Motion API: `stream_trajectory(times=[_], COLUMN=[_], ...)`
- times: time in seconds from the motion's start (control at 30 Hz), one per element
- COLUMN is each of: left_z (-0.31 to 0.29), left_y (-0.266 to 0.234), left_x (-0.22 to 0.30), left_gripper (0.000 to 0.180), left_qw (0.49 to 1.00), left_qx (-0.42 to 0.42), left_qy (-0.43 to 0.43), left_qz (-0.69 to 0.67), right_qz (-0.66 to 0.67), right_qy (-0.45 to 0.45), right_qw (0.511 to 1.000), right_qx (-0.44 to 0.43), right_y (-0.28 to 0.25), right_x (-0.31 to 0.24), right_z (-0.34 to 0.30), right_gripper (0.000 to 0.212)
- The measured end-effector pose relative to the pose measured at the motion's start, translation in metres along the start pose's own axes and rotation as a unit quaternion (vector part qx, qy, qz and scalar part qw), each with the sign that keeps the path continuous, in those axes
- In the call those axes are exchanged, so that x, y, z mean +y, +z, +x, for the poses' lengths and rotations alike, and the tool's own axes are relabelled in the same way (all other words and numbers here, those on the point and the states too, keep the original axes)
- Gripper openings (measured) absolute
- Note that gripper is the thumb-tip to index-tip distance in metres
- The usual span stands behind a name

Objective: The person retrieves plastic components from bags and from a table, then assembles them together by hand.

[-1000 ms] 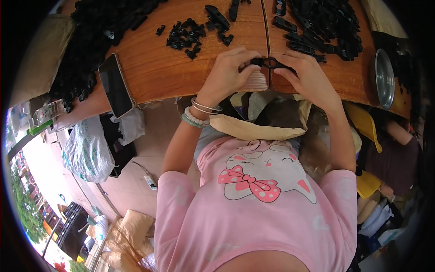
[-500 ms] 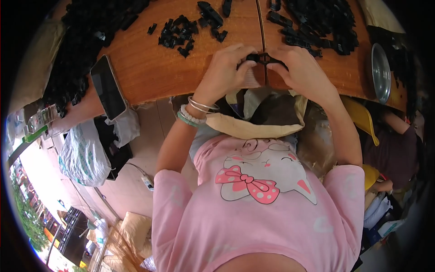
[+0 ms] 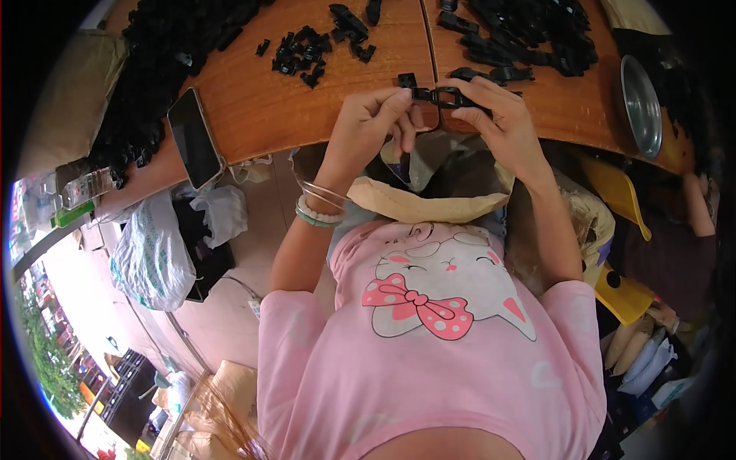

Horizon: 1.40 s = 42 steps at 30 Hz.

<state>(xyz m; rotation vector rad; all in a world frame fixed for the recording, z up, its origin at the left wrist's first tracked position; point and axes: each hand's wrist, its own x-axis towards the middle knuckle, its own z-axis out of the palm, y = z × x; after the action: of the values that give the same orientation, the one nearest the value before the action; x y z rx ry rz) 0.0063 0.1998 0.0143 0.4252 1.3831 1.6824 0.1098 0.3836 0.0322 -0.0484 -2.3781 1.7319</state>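
At the near edge of the table [image 3: 253,115], both hands hold one small black clip [image 3: 438,96]. The left hand [image 3: 368,123] pinches its left end with closed fingers, and the right hand [image 3: 498,115] pinches its right end the same way. The clip lies sideways between them — its long side runs left to right, level with the table edge. It sits just above the edge, right where a seam splits the tabletop. Both hands are equally close, one on each end.

A tiny black piece [image 3: 407,79] lies on the table just beside the left fingers. Farther back is a small heap of black clips [image 3: 307,50], and bigger heaps fill the far left and far right corners. A phone [image 3: 195,138] lies near the left edge — a metal bowl [image 3: 641,106] stands at the right.
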Motion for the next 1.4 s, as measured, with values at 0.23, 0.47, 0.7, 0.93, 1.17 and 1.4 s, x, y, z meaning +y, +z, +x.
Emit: stream_trajectory(times=[0.23, 0.47, 0.7, 0.93, 1.17, 1.4], left_z=[-0.018, -0.030, -0.032, -0.032, 0.023, 0.042], left_y=[0.034, 0.044, 0.035, 0.048, 0.004, -0.030], left_x=[0.015, 0.018, 0.018, 0.012, -0.012, -0.016], left_gripper=[0.033, 0.031, 0.032, 0.029, 0.022, 0.018], left_qw=[0.999, 0.995, 0.997, 0.997, 0.904, 0.759], left_qx=[-0.007, 0.069, 0.003, 0.071, 0.245, 0.272], left_qy=[0.035, 0.062, -0.020, -0.039, 0.188, 0.208], left_qz=[-0.005, 0.031, -0.079, -0.018, 0.295, 0.554], right_qz=[-0.121, -0.144, -0.246, -0.357, -0.389, -0.419], right_qy=[-0.104, -0.066, -0.057, -0.110, -0.088, -0.083], right_qw=[0.987, 0.987, 0.967, 0.927, 0.916, 0.904], right_qx=[-0.022, -0.007, -0.020, -0.025, 0.047, 0.005], right_y=[0.002, 0.006, 0.005, 0.007, -0.038, -0.043], right_x=[-0.007, -0.037, -0.046, -0.044, 0.023, 0.030], right_z=[-0.006, -0.016, -0.023, -0.024, 0.023, 0.081], right_gripper=[0.034, 0.029, 0.030, 0.030, 0.029, 0.021])
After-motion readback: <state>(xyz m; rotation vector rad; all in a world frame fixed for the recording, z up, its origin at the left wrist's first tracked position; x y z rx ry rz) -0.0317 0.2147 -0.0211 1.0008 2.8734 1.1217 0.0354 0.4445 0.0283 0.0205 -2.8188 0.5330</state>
